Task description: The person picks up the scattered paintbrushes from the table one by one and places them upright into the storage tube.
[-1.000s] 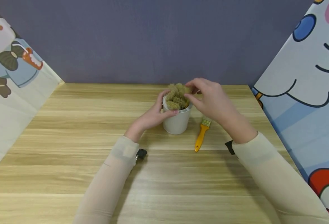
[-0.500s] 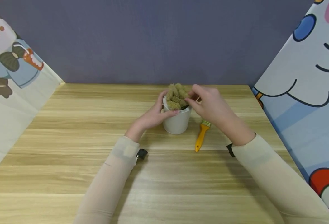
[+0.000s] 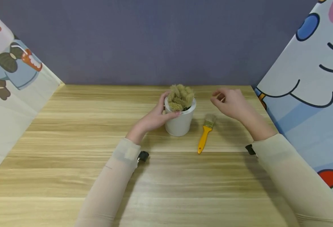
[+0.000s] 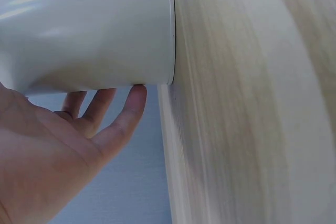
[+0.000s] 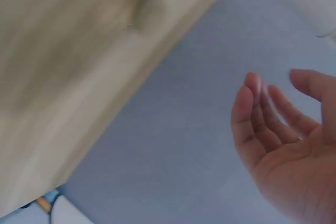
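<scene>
A white flowerpot stands upright on the wooden table, holding a fuzzy yellow-green plant, possibly a cactus. My left hand grips the pot from the left, thumb across the front near the rim. In the left wrist view, fingertips touch the side of the pot. Off to the right of the pot, my right hand is raised with loosely bent fingers. The right wrist view shows nothing between the thumb and fingers of that hand. A paintbrush with a yellow handle lies between pot and right hand.
The table ends at a grey-blue back wall. Cartoon-printed panels flank it, one on the left and one on the right. The brush bristles point toward the back.
My right hand has come away from the plant and moved right, uncovering the pot's right rim and the brush bristles. My left hand and the pot have stayed put.
</scene>
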A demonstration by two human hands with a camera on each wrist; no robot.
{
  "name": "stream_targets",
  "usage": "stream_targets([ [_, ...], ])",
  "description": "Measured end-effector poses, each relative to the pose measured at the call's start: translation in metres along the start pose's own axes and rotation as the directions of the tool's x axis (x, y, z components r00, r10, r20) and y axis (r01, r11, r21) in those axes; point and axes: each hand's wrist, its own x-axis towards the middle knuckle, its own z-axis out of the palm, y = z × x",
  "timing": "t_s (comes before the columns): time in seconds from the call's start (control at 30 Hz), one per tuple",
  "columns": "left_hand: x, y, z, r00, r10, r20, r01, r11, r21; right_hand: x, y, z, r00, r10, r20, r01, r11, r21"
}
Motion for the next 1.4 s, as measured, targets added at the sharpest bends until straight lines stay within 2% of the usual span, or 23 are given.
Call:
stream_targets([
  [0.1, -0.001, 0.001, -0.002, 1.000, -0.018, 0.001, 0.018, 1.000, 0.007, 0.004, 0.012, 0.006, 0.989, 0.075, 0.128, -0.065, 0.995, -0.078],
  [0.2, -0.001, 0.000, -0.002, 1.000, -0.026, 0.001, 0.026, 1.000, 0.012, 0.005, 0.020, 0.016, 0.964, 0.099, 0.246, -0.068, 0.989, -0.131],
  [0.37, 0.000, 0.000, -0.001, 1.000, -0.005, 0.001, 0.005, 1.000, 0.007, 0.003, 0.022, 0.036, 0.927, 0.117, 0.356, -0.063, 0.985, -0.160],
  [0.87, 0.000, 0.002, 0.002, 1.000, 0.015, -0.005, -0.015, 1.000, 0.013, 0.015, 0.017, 0.062, 0.915, 0.181, 0.359, -0.118, 0.974, -0.191],
  [1.1, 0.001, 0.000, 0.001, 1.000, 0.026, 0.011, -0.026, 1.000, -0.003, 0.016, 0.016, 0.059, 0.880, 0.269, 0.390, -0.219, 0.961, -0.169],
  [1.23, 0.001, 0.000, 0.001, 1.000, 0.023, 0.009, -0.023, 1.000, -0.006, 0.015, 0.016, 0.055, 0.869, 0.292, 0.399, -0.249, 0.956, -0.156],
  [1.4, 0.001, 0.001, 0.000, 1.000, 0.025, 0.010, -0.025, 1.000, -0.013, 0.010, 0.012, 0.044, 0.897, 0.240, 0.372, -0.224, 0.971, -0.087],
])
